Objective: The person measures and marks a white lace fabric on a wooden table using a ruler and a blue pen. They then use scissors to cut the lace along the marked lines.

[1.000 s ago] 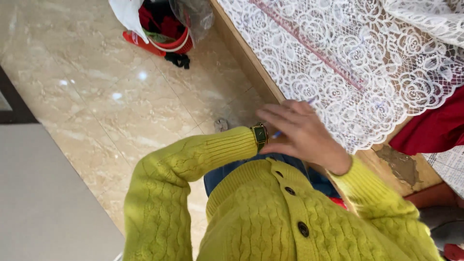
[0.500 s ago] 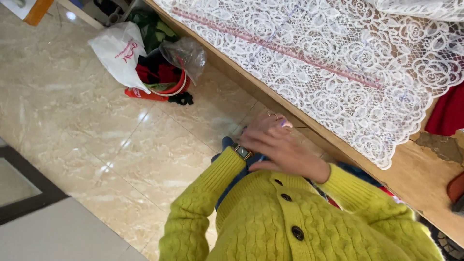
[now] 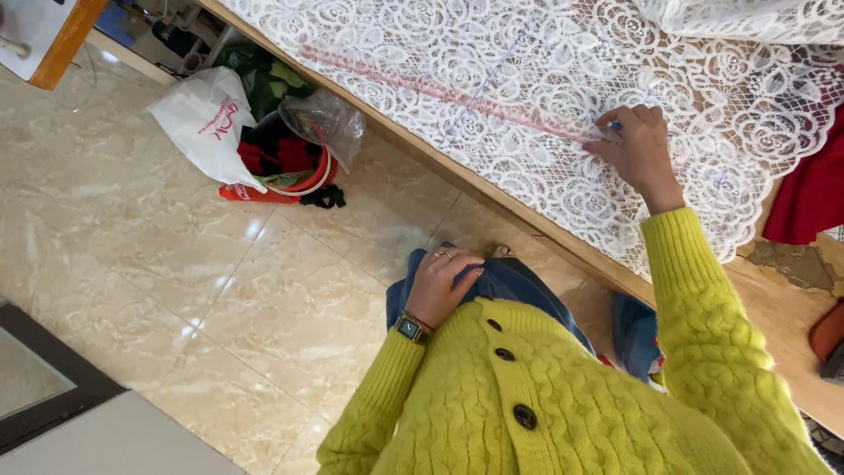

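- Your right hand (image 3: 640, 145) pinches a blue marking pen (image 3: 615, 127) on the white lace (image 3: 492, 79), spread flat over the table (image 3: 774, 308) for marking.
- Your left hand (image 3: 447, 281), fingers curled, rests on your jeans (image 3: 519, 281), holding nothing.

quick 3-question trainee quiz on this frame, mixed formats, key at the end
1. True or false: the right hand rests on the white lace fabric on the wooden table.
2. Where is the left hand? A) on the plastic bags B) on the blue jeans at the lap C) on the lace
3. Fill in: a pink ___ lies along the lace.

Key: 1 true; 2 B; 3 measuring tape. The right hand pinches a small blue item; what it is cannot be told.
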